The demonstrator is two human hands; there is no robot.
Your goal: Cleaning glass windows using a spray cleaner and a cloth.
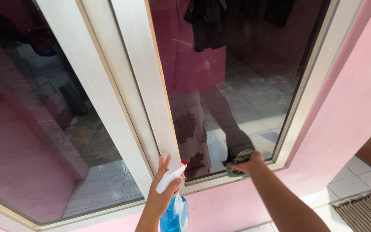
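Note:
My left hand (pixel 162 189) grips a spray bottle (pixel 174 210) with blue liquid, a white trigger head and a red nozzle, held close to the white window frame (pixel 151 99). My right hand (pixel 247 164) presses a crumpled green cloth (pixel 238 161) against the lower corner of the right glass pane (pixel 232 86). The glass mirrors a tiled floor and the person's legs. A second tinted pane (pixel 44 129) lies to the left.
A pink wall (pixel 348 111) surrounds the window. Below right are white floor tiles (pixel 348 180) and a ribbed brown doormat (pixel 366 210). Dark clothes show reflected at the top of the right pane.

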